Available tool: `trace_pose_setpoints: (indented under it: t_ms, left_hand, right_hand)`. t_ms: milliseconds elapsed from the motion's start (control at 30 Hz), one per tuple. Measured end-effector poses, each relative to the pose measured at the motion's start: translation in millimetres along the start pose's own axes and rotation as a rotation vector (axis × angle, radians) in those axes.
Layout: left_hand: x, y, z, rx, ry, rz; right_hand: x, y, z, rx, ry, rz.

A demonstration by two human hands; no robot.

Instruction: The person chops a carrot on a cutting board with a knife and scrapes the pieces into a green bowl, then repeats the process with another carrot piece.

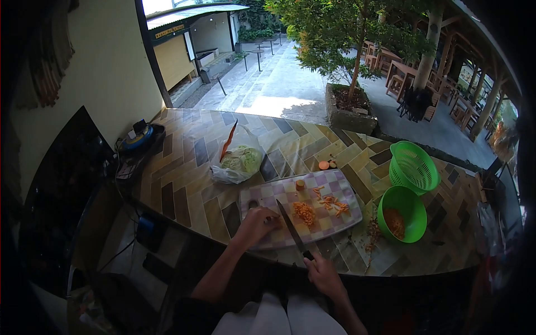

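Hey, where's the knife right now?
In the head view, the knife is just right of centre, gripped in the right hand and angled over the checkered cutting board, between the left hand and the chopped carrot.

A herringbone-tiled counter carries a chequered cutting board at its near side; beyond it, to the left, rests a plastic bag containing cabbage. At right stand a green bowl and, farther back, a green basket; scraps lie beside the bowl.

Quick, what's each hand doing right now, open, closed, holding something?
Left hand: partly curled at the cutting board; can't tell if it holds anything.
Right hand: closed, holding the knife by its handle.
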State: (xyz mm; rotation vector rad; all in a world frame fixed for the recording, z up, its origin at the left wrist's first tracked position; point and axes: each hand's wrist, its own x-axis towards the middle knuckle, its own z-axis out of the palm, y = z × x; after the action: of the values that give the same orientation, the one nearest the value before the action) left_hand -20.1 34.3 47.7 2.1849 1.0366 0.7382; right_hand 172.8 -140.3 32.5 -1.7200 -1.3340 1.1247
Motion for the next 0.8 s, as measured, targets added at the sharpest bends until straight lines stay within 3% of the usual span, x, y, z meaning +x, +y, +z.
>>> trace_pose_setpoints:
  t_ms: [233, 633, 800]
  left_hand:
    - [-2, -11, 22, -0.047, 0.139, -0.025]
    - [-7, -11, 21, -0.066, 0.123, -0.052]
    - [-8, -16, 25, -0.035, 0.192, 0.131]
  right_hand:
    - [0, 5, 2, 0.001, -0.012, -0.005]
    - [-3, 7, 3, 0.015, -0.002, -0.003]
    - [-4, 6, 3, -0.018, 0.008, -0.013]
